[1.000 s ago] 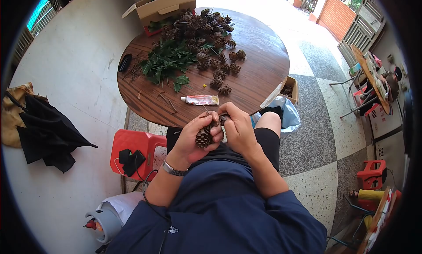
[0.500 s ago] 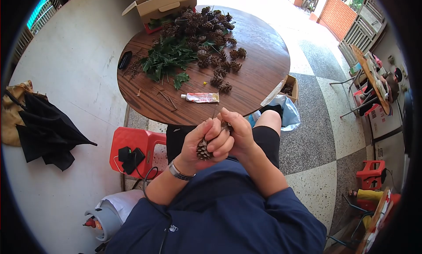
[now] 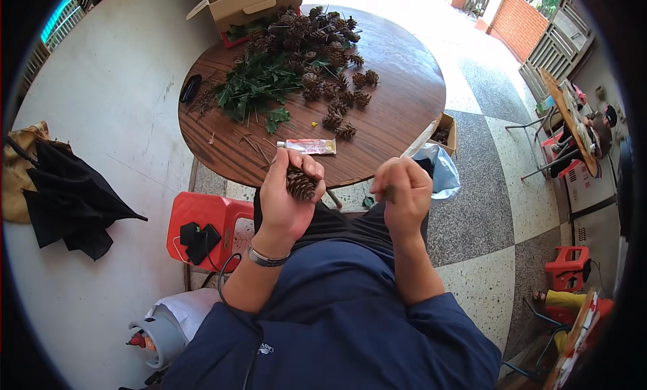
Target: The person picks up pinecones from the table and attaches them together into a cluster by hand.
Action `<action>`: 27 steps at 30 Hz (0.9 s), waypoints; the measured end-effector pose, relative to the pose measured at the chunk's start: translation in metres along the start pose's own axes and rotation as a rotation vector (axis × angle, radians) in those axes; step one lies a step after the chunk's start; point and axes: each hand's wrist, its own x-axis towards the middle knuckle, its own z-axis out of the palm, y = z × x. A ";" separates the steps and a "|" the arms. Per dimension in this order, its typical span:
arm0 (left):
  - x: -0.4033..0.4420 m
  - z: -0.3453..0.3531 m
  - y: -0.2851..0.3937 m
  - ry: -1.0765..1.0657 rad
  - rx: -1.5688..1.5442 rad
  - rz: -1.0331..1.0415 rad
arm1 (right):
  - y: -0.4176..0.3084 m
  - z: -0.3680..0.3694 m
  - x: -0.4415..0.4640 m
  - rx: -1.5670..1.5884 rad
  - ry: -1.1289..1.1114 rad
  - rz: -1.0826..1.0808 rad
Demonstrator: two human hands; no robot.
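Note:
My left hand (image 3: 284,204) is wrapped round a brown pine cone (image 3: 301,186), held over my lap at the table's near edge. To its right, apart from it, my right hand (image 3: 404,194) is closed on a small dark piece (image 3: 389,193), too blurred to name. A tube (image 3: 310,146) lies on the round wooden table (image 3: 377,134) just beyond my left hand. Farther back are a heap of pine cones (image 3: 317,39) and a pile of green leaves (image 3: 253,86). Thin brown stems (image 3: 256,147) lie left of the tube.
A cardboard box (image 3: 253,6) stands at the table's back left. A red stool (image 3: 182,218) holds black devices with a cable. Right of my legs are an open box (image 3: 450,132) and a plastic bag (image 3: 441,174). At far right is another person (image 3: 600,130) by a table.
My hands have parted: the left moved left and up with the pine cone, the right moved right with the small dark piece.

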 end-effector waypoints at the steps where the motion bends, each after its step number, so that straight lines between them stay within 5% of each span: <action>1: 0.000 0.000 -0.004 0.111 0.061 0.043 | -0.001 0.004 0.000 -0.063 -0.026 0.055; 3: -0.001 -0.002 -0.010 0.132 0.147 0.104 | -0.002 0.023 -0.002 -0.183 -0.082 0.167; 9: -0.002 0.001 -0.026 0.128 0.414 0.322 | 0.002 0.042 -0.004 -0.619 -0.332 -0.060; 12: -0.002 -0.011 -0.027 0.138 0.514 0.197 | 0.022 0.037 -0.003 -0.696 -0.322 -0.177; 16: -0.003 -0.010 -0.013 0.165 0.521 0.096 | 0.023 0.018 0.001 -0.155 -0.353 0.345; 20: 0.001 -0.009 -0.014 0.156 0.793 0.097 | 0.030 0.014 0.003 0.250 -0.310 0.559; 25: 0.003 -0.025 -0.021 0.098 1.325 0.201 | 0.050 0.017 -0.001 -0.160 -0.201 0.275; 27: -0.002 -0.022 -0.017 0.076 1.315 0.078 | 0.045 0.018 0.000 -0.330 -0.174 0.156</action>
